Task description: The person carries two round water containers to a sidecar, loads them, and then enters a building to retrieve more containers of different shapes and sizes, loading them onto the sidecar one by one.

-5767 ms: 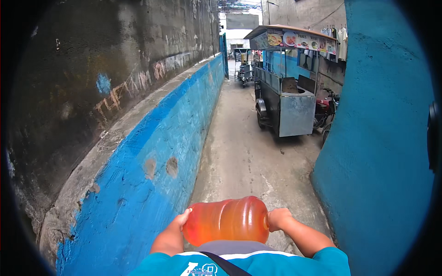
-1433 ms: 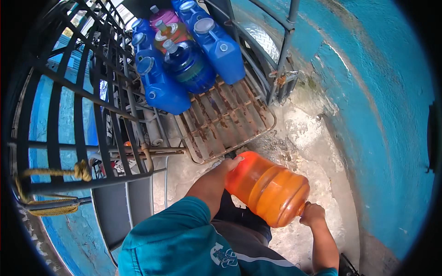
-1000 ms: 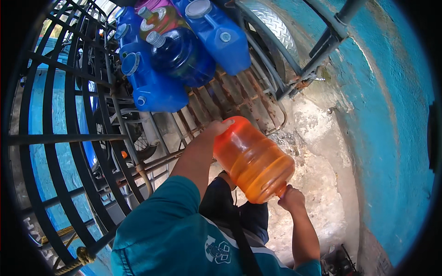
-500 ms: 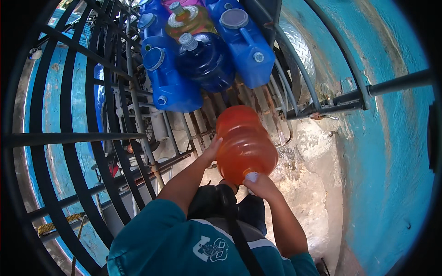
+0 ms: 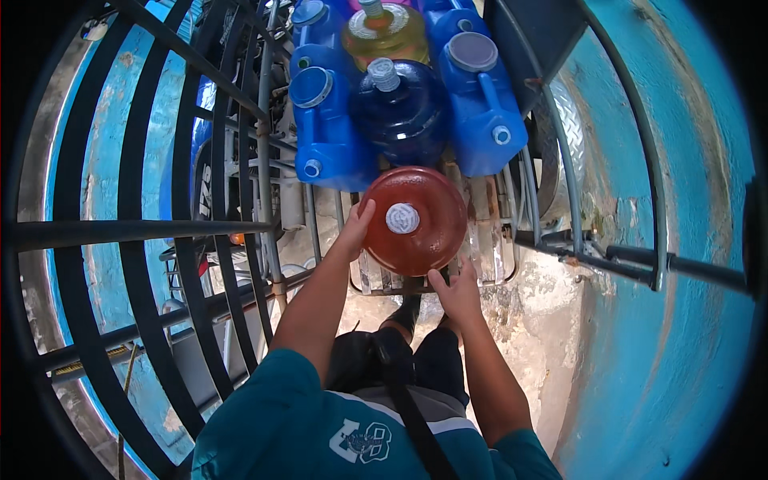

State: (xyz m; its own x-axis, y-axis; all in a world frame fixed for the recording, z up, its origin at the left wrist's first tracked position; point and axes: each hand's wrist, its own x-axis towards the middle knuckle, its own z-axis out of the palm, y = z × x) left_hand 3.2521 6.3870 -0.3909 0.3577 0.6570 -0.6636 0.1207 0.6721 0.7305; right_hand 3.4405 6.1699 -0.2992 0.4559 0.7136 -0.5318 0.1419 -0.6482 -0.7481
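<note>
A round orange-red water jug (image 5: 436,212) with a white-wrapped cap (image 5: 402,218) is upright over the near end of a slatted metal carrier (image 5: 480,216); its base is hidden. My left hand (image 5: 354,232) presses its fingers against the jug's left side. At the jug's near right edge is my right hand (image 5: 458,294), thumb and fingers spread; whether it touches the jug I cannot tell. Just beyond stands a dark blue round jug (image 5: 400,116). Blue rectangular containers (image 5: 332,128) with round lids flank it, another blue container (image 5: 484,104) being on the right.
A yellowish jug (image 5: 388,36) stands farther back among the containers. Black metal bars (image 5: 136,232) form a gate at left. On the right, a metal rail (image 5: 640,120) runs beside a turquoise wall (image 5: 680,336). Rough concrete floor (image 5: 536,320) lies below.
The orange-red jug has gone from tilted, cap toward me, to upright, close to the dark blue jug. My right hand has left its neck and moved to its near right side.
</note>
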